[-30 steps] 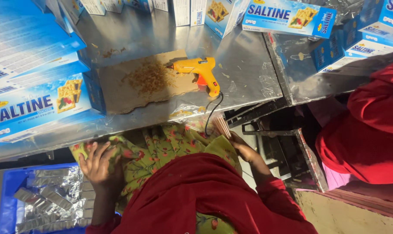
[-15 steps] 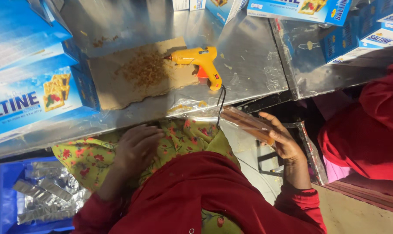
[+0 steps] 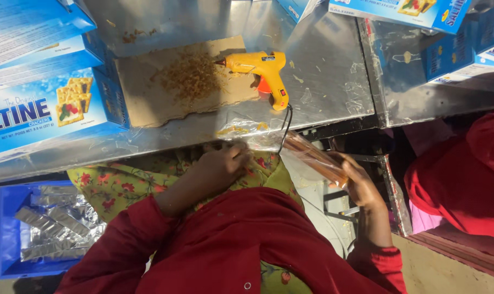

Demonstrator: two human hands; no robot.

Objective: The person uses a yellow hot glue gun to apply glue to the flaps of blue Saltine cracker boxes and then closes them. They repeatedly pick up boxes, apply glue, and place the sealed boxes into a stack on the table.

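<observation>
Right hand (image 3: 361,185) around clear cracker sleeve (image 3: 312,155), blue boxes (image 3: 45,117) left.

We see warm, bright light glaring off the steel table (image 3: 334,81); below its edge we find deep shadow, and our hands look slightly blurred.

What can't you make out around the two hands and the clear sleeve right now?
- Head view: the left hand has its fingertips hidden under the steel table edge.
- Clear plastic sleeve of brown crackers: glare blurs its near end.
- Right hand: palm hidden behind the sleeve.
- Black cord of the yellow glue gun: drops out of sight below the table.
</observation>
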